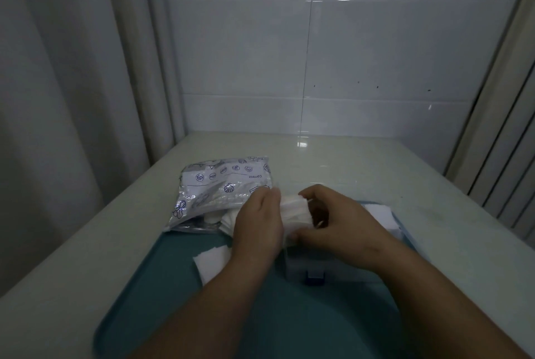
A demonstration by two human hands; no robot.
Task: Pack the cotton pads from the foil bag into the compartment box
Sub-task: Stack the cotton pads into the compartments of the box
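A silver foil bag with blue shell prints lies on the table, its open mouth facing me with white pads showing inside. My left hand and my right hand together grip a stack of white cotton pads above the clear compartment box, which has a dark blue latch on its near side. Both hands press the stack from either side. More white pads lie in the box's far right part. A few loose pads rest on the tray left of the box.
A teal tray holds the box and loose pads on a pale table. White tiled wall stands behind, a curtain hangs at left, and a ribbed panel rises at right.
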